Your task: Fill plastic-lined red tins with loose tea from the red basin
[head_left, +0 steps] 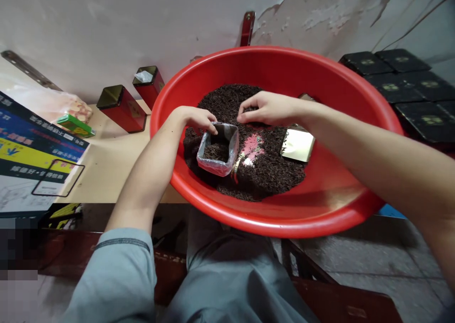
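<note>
A big red basin (330, 204) holds a heap of dark loose tea leaves (270, 166). My left hand (194, 118) grips the rim of a small foil-lined square tin (217, 148) that sits tilted in the leaves and is partly filled with them. My right hand (265, 109) hovers just right of the tin's mouth, fingers pinched together on a bit of tea leaves. A gold tin lid (297, 144) lies on the leaves under my right wrist.
Two red tins (122, 107) stand on the wooden table at the left, beside a green box (75, 125) and printed cartons (33, 148). Black boxes (408, 84) are stacked at the back right. My knees are below the basin.
</note>
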Motion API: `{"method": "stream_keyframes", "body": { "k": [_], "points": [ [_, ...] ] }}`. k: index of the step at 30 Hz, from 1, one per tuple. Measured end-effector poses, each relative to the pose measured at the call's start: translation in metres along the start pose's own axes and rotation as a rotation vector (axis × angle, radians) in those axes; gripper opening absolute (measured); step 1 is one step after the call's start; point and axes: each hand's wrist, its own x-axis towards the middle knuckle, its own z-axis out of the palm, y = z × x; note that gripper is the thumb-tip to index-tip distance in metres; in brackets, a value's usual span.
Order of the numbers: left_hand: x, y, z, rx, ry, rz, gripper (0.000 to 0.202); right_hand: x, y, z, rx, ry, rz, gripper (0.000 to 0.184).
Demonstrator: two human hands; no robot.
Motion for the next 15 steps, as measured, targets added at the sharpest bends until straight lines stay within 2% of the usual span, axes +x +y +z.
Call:
{"method": "stream_keyframes", "body": {
  "k": [3,6,10,15],
  "points": [
    [0.001,-0.003,-0.001,-0.015,-0.05,0.029,0.077,0.011,-0.029,0.022,0.005,0.253,-0.199,0.022],
    [-0.002,-0.008,-0.001,-0.101,-0.059,0.09,0.08,0.028,-0.043,0.053,-0.024,0.41,-0.355,0.017],
    [-0.006,-0.017,-0.001,-0.2,-0.102,0.136,0.073,0.044,-0.033,0.079,-0.021,0.442,-0.477,0.024],
    [-0.001,-0.023,-0.002,-0.192,-0.142,0.109,0.07,0.04,-0.016,0.084,0.02,0.398,-0.521,0.046]
  ]
}}
